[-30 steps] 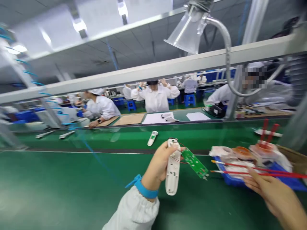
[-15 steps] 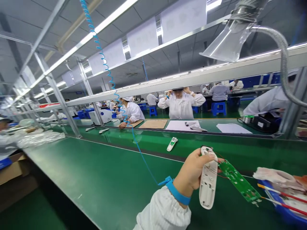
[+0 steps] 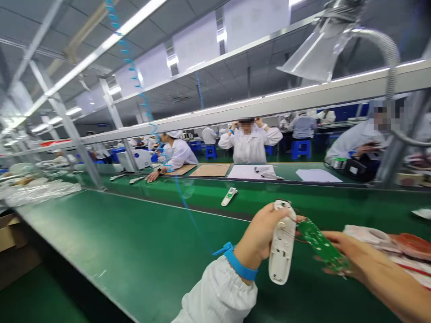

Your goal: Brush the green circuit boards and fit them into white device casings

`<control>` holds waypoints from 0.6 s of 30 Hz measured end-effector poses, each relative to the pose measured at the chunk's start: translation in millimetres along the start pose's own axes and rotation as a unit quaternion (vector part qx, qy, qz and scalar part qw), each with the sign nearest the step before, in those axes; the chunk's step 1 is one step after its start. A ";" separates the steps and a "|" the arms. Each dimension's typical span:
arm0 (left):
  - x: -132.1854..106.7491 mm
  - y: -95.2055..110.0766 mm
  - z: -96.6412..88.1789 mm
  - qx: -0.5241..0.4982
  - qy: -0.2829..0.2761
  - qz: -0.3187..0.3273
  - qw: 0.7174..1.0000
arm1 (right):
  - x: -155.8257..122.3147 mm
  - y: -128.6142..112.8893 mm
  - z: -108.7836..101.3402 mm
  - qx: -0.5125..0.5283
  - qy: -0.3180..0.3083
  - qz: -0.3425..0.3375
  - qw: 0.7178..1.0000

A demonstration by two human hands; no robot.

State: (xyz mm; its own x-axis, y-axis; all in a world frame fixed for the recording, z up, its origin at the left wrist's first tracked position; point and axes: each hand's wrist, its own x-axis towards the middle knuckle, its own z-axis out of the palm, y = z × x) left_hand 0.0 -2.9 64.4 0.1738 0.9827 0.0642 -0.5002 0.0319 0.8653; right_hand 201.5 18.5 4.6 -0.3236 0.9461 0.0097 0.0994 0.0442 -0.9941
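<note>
My left hand point(image 3: 261, 235) is closed round a white plastic handset shell point(image 3: 281, 244), held upright above the green bench. Thin red wires run from the shell to a green circuit board point(image 3: 318, 244) hanging at its right. My right hand point(image 3: 353, 258) comes in from the lower right and its fingers pinch the lower end of that board. A blue wrist strap point(image 3: 239, 265) with a coiled blue cord sits on my left wrist.
A second white handset point(image 3: 229, 196) lies on the green conveyor belt point(image 3: 134, 224) ahead. Pink-white cloth and an orange item point(image 3: 387, 240) lie at the right. A clear fume hood point(image 3: 313, 51) hangs above. Several co-workers in white coats sit across the line.
The view swung left and then steadied. My right hand left the red-handled tools in the blue tray, went out of view, then returned and took hold of the circuit board.
</note>
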 end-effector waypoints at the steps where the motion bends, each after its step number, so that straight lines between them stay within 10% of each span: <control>1: -0.5 1.1 0.3 -0.003 0.006 0.009 1.000 | -0.6 -12.5 6.9 0.051 -0.045 0.036 0.997; 8: 1.5 7.6 -1.2 0.068 -0.003 0.032 0.997 | 14.8 -36.2 20.9 0.211 -0.253 0.049 0.943; 18: 4.0 6.7 -11.2 0.095 -0.122 -0.002 0.988 | 22.5 -29.5 -10.0 0.246 -0.286 0.025 0.926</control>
State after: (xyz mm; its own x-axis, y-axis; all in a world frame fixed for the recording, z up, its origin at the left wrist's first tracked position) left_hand -12.2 3.3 64.9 0.3873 0.9082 0.1585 -0.3353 -0.0214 0.9419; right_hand 200.7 41.7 35.2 -0.7891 0.6128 0.0430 -0.2670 -0.2791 -0.9224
